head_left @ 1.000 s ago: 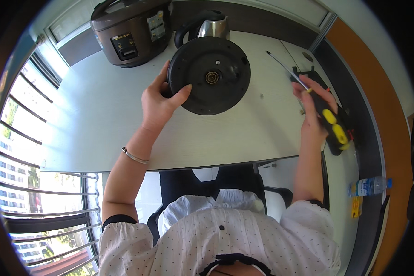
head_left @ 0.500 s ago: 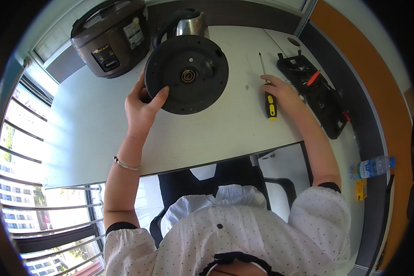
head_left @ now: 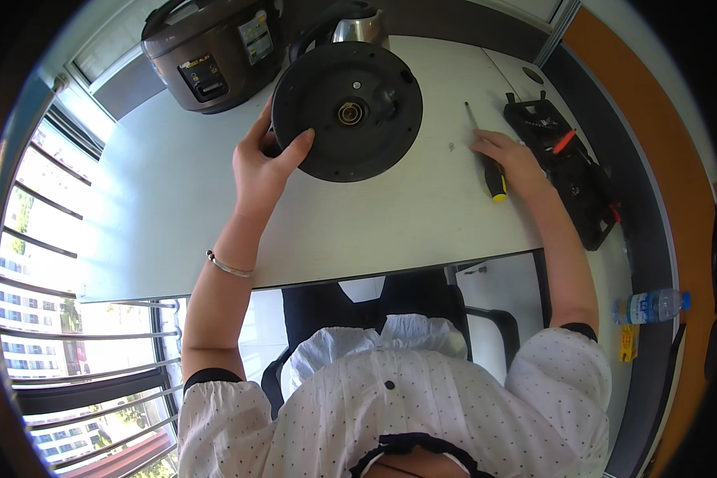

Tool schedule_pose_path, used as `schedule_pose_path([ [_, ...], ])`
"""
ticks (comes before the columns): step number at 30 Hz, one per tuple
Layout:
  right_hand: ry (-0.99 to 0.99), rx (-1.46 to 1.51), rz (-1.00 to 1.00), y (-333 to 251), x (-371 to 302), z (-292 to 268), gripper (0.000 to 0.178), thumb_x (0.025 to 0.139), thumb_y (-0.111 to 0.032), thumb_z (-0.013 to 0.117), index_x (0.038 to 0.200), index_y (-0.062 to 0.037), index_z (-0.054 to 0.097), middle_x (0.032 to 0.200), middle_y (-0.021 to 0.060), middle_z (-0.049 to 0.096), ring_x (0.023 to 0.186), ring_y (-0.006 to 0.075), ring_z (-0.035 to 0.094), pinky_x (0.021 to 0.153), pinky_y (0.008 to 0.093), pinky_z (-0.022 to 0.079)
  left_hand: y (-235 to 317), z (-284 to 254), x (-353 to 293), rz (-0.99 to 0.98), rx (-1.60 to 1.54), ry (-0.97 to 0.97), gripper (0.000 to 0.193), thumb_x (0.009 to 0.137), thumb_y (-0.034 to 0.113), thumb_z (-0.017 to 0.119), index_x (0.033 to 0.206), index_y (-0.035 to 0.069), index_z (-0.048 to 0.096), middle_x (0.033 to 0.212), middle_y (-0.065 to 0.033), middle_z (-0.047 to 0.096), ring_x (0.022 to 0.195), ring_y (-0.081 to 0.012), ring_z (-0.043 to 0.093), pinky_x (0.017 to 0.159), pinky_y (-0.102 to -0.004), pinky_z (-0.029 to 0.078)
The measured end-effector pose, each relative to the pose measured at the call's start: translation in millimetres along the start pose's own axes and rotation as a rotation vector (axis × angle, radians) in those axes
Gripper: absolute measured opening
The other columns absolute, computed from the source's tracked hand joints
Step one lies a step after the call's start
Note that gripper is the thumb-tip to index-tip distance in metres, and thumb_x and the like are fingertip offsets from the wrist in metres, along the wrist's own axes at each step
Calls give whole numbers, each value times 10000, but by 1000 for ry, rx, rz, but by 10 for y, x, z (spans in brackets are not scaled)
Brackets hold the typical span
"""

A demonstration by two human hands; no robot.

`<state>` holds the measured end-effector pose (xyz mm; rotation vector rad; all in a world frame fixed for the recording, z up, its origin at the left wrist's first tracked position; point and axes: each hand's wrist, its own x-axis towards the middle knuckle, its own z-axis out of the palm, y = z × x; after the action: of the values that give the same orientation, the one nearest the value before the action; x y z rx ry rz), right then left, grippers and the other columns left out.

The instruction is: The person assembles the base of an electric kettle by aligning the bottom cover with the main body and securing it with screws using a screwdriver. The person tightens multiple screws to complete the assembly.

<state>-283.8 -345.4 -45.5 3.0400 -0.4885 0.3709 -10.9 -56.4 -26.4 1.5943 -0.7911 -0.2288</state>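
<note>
My left hand is closed on the rim of a round black plastic base, thumb on its face and the other fingers behind. The face is turned up toward me, with a brass-coloured ring fitting at its centre and a small screw above that. On the right, the fingers of my right hand are closed around a screwdriver with a black and yellow handle. Its thin shaft points away from me, low over the table. Part of the handle is hidden under the hand.
A brown rice cooker stands at the back left. Behind the base is a steel kettle with a black handle. An open black tool case holding a red-handled tool lies right of my right hand. A water bottle is farther right.
My right hand has closed further over the screwdriver and turned it slightly, covering more of the handle. My left hand still holds the base; the whole view has shifted a little.
</note>
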Motion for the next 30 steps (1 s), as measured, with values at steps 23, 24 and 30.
schedule_pose_path([
  [23,258,313,-448,-1859,-738,189,303,781,-32,584,1073,-7,661,1166,123,643,1112,245,598,996,368,447,-11,39,7,28,-13,14,720,714,284,754,1320,-22,513,657,8,585,617,-61,502,611,-201,402],
  [24,267,370,-477,-1914,-742,171,299,784,-42,587,1073,-7,659,1175,123,638,1116,248,595,1001,371,443,-10,47,7,34,-17,20,713,717,280,754,1317,-22,517,655,10,582,611,-60,500,604,-200,400],
  [30,287,385,-448,-1986,-774,118,318,778,-66,616,1089,-8,645,1163,132,637,1109,266,595,1012,394,432,-52,53,12,34,-29,46,656,724,289,765,1256,-39,563,632,24,545,557,-48,467,520,-200,368],
])
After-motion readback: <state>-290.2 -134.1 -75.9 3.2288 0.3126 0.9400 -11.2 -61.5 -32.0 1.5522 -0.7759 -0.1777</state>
